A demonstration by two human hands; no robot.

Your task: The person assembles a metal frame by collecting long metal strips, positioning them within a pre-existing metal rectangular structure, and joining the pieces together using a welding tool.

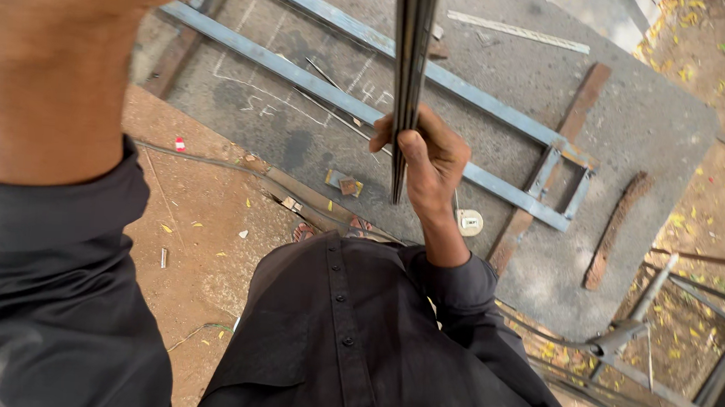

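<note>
Right hand (pixel 429 161) is clamped around the upright steel bar (pixel 410 71) near its lower end above the slab's near edge; left hand's grip can't be told, so a firm vertical hold looks key.

A grey metal plate (pixel 640 121) lies on the dirt ground (pixel 200 218). On the plate rest 2 long blue-grey bars (pixel 320 81), 2 rusty strips (pixel 616 230) and a pale ruler (pixel 519 32).

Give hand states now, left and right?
Left: only the forearm and sleeve show; hand out of frame.
Right hand: closed around an upright steel bar.
</note>
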